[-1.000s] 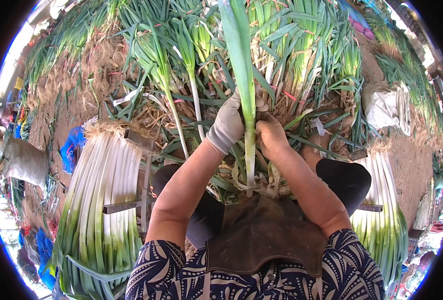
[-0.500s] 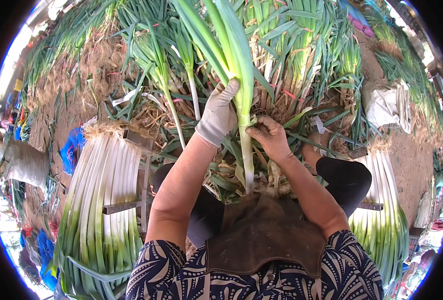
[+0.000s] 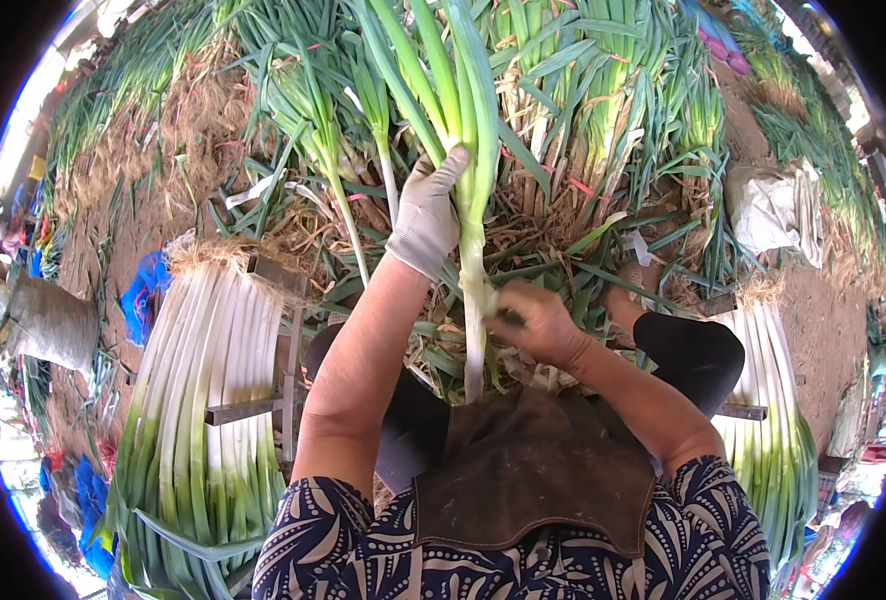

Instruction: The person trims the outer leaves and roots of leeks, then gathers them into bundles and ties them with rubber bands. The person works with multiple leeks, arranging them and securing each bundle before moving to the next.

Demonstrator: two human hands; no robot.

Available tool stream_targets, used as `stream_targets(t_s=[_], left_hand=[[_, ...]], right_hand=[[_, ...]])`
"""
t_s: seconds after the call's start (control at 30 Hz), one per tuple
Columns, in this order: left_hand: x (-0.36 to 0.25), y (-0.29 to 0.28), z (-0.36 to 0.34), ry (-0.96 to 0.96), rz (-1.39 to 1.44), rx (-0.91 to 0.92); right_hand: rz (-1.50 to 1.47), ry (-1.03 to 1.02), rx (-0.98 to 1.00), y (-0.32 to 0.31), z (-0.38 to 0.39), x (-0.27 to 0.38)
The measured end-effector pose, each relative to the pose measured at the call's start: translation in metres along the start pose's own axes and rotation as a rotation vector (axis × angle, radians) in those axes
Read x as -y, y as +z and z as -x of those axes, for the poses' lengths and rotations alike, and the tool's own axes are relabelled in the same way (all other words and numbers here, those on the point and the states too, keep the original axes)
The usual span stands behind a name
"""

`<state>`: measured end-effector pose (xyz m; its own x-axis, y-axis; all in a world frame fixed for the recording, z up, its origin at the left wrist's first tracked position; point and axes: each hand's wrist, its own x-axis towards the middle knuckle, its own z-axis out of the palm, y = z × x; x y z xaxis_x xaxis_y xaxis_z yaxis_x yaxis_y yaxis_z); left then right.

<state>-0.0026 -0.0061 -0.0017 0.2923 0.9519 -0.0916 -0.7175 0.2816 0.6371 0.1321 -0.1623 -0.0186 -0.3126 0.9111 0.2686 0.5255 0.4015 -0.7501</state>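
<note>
Standing upright at the centre, a leek (image 3: 473, 270) is held between both hands, its white shaft running down toward the apron (image 3: 533, 470) and its green leaves fanning up and out of the top of the view. The left hand (image 3: 428, 215), in a pale knit glove, wraps the stalk where white turns to green, fingers curled round it and closed on it. The right hand (image 3: 533, 322), bare, sits lower at the white shaft, its fingers pressed together on the stalk's outer skin; exactly what lies under the fingertips cannot be told. Both forearms rise from a dark patterned top at the lower edge.

Just behind the hands lies a litter of dry husks and torn green leaves (image 3: 523, 240). Beyond that, untrimmed leeks (image 3: 603, 90) with roots and soil are heaped across the upper part of the view. To the left, a stack of cleaned leeks (image 3: 203, 390) rests on a metal rack (image 3: 263, 400), white ends uppermost. A second stack (image 3: 773, 400) lies to the right, near a dark knee (image 3: 698, 350). A white sack (image 3: 778, 210) sits on bare earth at the upper right, and a blue bag (image 3: 143, 300) lies at the far left.
</note>
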Motion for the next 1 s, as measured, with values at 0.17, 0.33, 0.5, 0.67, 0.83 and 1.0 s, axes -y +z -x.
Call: stream_targets(t_s=[0.17, 0.33, 0.5, 0.67, 0.83, 1.0], left_hand=[[-0.006, 0.004, 0.001, 0.004, 0.066, 0.028], [-0.008, 0.012, 0.005, 0.04, 0.094, 0.036], [-0.004, 0.008, 0.0, 0.1, 0.037, -0.067], [-0.011, 0.008, 0.005, 0.047, 0.056, -0.073], [0.013, 0.026, 0.021, -0.038, -0.047, -0.06], [0.041, 0.019, 0.04, -0.138, -0.352, 0.115]], right_hand=[[-0.294, 0.278, -0.419, 0.008, -0.035, -0.017], [-0.094, 0.208, -0.496, 0.016, -0.055, -0.029], [0.171, -0.096, -0.23, 0.01, -0.044, -0.008], [0.007, -0.031, -0.393, -0.006, -0.034, 0.001], [-0.224, 0.29, -0.537, -0.048, -0.098, -0.011], [-0.22, 0.432, -0.615, -0.052, -0.098, -0.021]])
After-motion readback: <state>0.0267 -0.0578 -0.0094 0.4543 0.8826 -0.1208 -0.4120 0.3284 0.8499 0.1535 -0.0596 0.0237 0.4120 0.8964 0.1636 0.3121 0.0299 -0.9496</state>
